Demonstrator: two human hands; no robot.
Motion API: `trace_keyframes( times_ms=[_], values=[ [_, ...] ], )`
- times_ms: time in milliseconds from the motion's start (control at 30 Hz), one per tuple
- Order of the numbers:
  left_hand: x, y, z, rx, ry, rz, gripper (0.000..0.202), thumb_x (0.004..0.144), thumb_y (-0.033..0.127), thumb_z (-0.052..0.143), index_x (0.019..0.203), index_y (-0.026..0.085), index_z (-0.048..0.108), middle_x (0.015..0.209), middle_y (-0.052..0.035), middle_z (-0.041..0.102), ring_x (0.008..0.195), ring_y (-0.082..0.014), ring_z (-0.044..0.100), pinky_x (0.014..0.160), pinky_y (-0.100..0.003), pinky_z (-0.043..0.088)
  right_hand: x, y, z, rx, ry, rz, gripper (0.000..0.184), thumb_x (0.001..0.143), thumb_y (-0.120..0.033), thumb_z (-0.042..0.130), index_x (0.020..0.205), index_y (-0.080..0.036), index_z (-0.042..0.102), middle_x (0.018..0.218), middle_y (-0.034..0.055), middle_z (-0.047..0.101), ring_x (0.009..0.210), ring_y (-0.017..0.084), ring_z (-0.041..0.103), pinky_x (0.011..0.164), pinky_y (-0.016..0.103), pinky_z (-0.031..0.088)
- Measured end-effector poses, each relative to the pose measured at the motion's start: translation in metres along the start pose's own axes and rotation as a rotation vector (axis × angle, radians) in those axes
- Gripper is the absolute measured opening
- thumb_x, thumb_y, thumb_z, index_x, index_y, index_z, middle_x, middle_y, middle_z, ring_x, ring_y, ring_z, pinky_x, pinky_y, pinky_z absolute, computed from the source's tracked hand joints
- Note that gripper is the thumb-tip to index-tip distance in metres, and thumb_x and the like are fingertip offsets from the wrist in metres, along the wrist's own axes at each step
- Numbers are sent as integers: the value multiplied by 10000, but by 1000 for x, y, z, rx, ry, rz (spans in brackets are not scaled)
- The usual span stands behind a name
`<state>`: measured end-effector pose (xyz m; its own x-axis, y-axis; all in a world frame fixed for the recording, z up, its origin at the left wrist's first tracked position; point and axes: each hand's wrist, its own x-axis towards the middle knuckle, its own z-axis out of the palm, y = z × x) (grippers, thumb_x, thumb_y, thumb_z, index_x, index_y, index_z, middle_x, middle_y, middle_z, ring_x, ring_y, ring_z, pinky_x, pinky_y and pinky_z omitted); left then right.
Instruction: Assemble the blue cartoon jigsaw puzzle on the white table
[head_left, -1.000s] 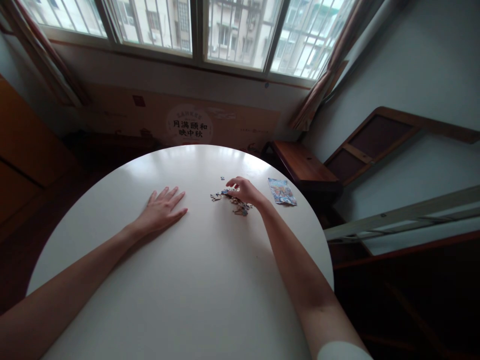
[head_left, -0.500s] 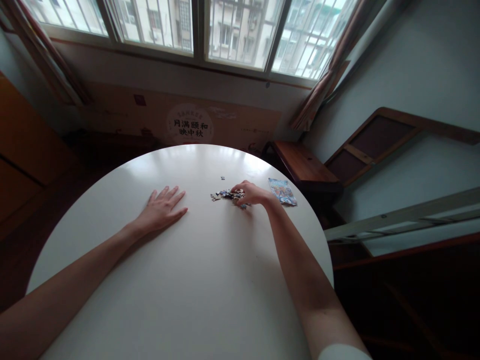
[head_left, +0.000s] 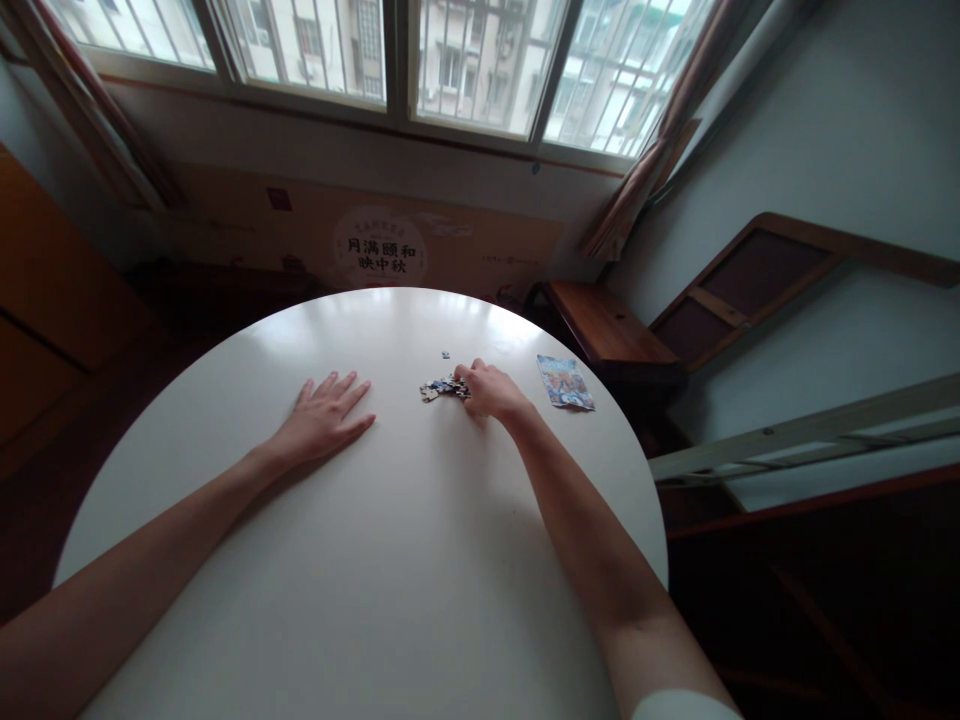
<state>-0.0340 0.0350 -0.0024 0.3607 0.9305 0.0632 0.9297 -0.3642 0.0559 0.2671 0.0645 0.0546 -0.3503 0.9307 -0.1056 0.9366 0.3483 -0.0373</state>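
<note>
My left hand lies flat on the white round table, fingers spread, with nothing under it that I can see. At the right side of a small heap of jigsaw puzzle pieces, my right hand has its fingers curled down around some of the pieces. The back of that hand hides the right part of the heap. One loose puzzle piece lies alone just behind the heap.
A colourful picture sheet or packet lies on the table to the right of my right hand. Beyond the table's edge stand a wooden bench at the back right and a wall with a printed banner below barred windows.
My right hand has moved slightly left over the heap, its fingers closing in, and it now covers the right part of the pieces. My left hand has stayed still.
</note>
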Motion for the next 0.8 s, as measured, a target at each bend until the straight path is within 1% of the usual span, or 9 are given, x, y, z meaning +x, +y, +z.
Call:
trace_keyframes(
  times_ms=[167,300,367,433,500,533,600,700,800],
  values=[
    [0,0,1,1,-1,-6,672,914,602,304,1480,240,336,1569,-79,248,1441,-341,193,1129,-564,165,-1,-2,0,-65,42,12,490,757,-132,540,1235,-239,535,1119,110,571,950,256,596,718,303,437],
    [1,-1,2,8,2,-2,669,913,592,312,1482,241,331,1569,-77,248,1442,-338,192,1130,-555,168,-2,-3,-4,-56,40,25,445,784,-152,527,1220,-239,560,1136,104,590,969,251,596,763,315,435],
    [0,-1,2,7,4,0,669,913,592,314,1481,240,333,1569,-78,250,1442,-338,193,1130,-552,168,-2,-4,-6,-25,45,46,411,815,-190,517,1218,-237,574,1155,105,592,1002,252,585,814,326,431],
    [0,0,2,4,4,-1,669,912,594,315,1480,239,337,1568,-80,253,1441,-338,196,1130,-551,166,-3,-4,-7,7,63,64,406,836,-266,522,1238,-240,577,1195,111,578,1066,276,554,868,353,423],
    [0,0,1,3,4,-1,669,913,595,310,1477,236,343,1567,-82,256,1440,-339,197,1130,-552,163,-3,-3,-7,24,74,65,468,817,-338,561,1277,-251,559,1264,117,541,1128,309,513,905,384,415],
    [0,0,1,3,5,0,668,915,596,305,1477,236,343,1566,-83,257,1440,-339,197,1130,-553,163,-3,-3,-6,29,70,56,507,799,-348,583,1296,-256,546,1292,119,523,1143,317,502,912,390,415],
    [0,0,1,3,8,3,669,916,599,297,1477,238,342,1566,-83,258,1439,-341,199,1128,-557,165,-2,-1,-3,34,42,26,556,775,-304,600,1324,-262,524,1303,119,520,1132,309,513,901,374,423],
    [0,0,1,4,10,6,671,915,602,295,1476,237,342,1565,-85,260,1438,-341,202,1128,-558,163,1,1,1,32,1,-27,548,779,-187,555,1321,-265,523,1235,108,577,1077,275,553,852,327,435],
    [0,0,1,0,8,4,674,913,601,302,1475,232,347,1565,-88,261,1437,-343,204,1129,-557,162,1,0,2,-1,15,-50,532,784,-111,513,1295,-259,540,1181,108,612,1046,263,571,812,306,436]
  ],
)
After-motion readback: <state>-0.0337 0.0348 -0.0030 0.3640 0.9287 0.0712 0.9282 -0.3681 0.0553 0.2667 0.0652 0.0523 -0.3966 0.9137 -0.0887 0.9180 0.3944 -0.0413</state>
